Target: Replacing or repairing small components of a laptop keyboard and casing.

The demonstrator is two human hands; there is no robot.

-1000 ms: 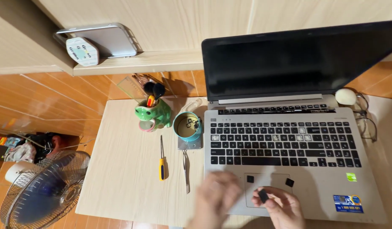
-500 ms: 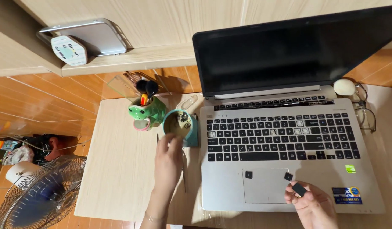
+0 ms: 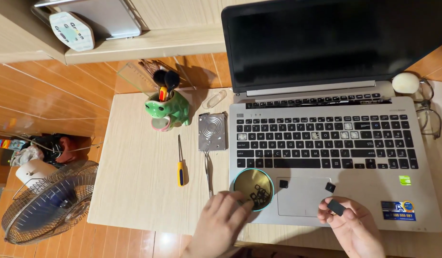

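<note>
Near the front edge of the tabletop (image 3: 135,191), the left hand (image 3: 221,222) rests its fingertips on the near rim of a small round teal-rimmed dish (image 3: 253,189) that sits on the laptop's (image 3: 326,157) front left corner, partly over the palm rest. The fingers are spread loosely and curl against the dish rather than closing around it, so this hand is open. Inside the dish lies a small heap of dark loose keycaps (image 3: 259,195), just ahead of those fingertips. The right hand (image 3: 352,224) hovers over the laptop's front right area, thumb and forefinger pinched on a single black keycap (image 3: 336,207), whose long axis slants from upper left to lower right. The dish lies to the left of that pinched keycap, with the touchpad (image 3: 302,196) between them; the left hand is much the nearer to the dish. Two more black keycaps (image 3: 283,183) sit on the top corners of the touchpad, apart from either hand. Several gaps show in the upper rows of the keyboard (image 3: 326,138). Both wrists are cut off by the lower frame edge, and the left palm hides the dish's near wall. How many pieces lie in the dish is too small to tell.
</note>
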